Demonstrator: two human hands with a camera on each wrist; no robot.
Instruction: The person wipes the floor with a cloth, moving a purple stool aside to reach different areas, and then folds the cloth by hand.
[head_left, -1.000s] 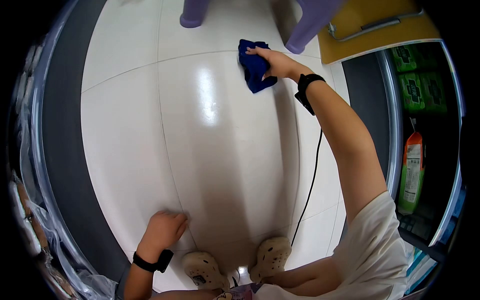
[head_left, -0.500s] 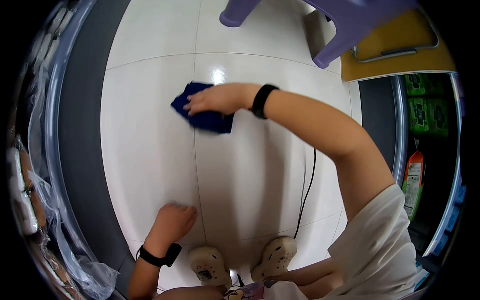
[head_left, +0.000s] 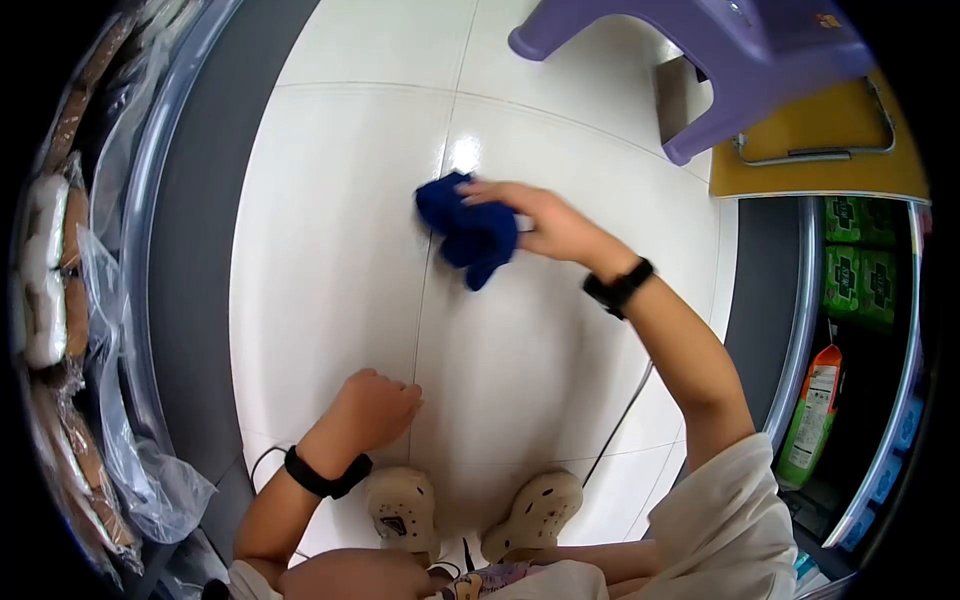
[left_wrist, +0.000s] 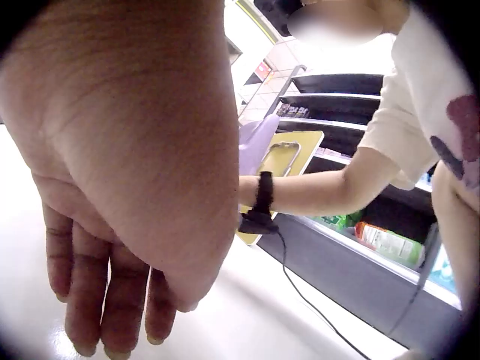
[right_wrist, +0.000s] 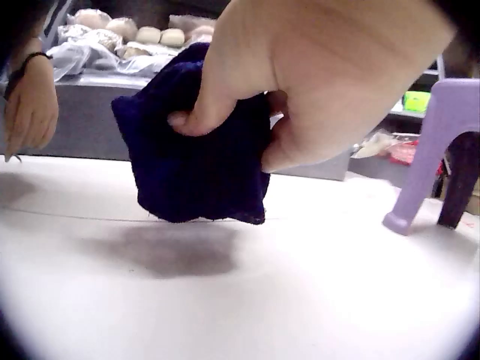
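Observation:
A dark blue cloth (head_left: 470, 235) hangs bunched from my right hand (head_left: 545, 220), which grips it between thumb and fingers. In the right wrist view the cloth (right_wrist: 199, 165) is lifted just off the white tiles, its shadow on the floor below it. My left hand (head_left: 372, 408) holds nothing and hangs over the floor in front of the left shoe. The left wrist view shows the fingers of that hand (left_wrist: 127, 225) loosely extended downward.
A purple stool (head_left: 690, 60) stands at the far right by a yellow board (head_left: 800, 150) with a metal handle. Shelves with green packs (head_left: 850, 280) line the right; plastic-wrapped goods (head_left: 55, 270) line the left. A black cable (head_left: 620, 425) crosses the floor near the shoes (head_left: 535, 510).
My right hand swept the cloth left across the floor, then raised it off the tiles and drew slightly back right. The left hand moved little; the head view shifted.

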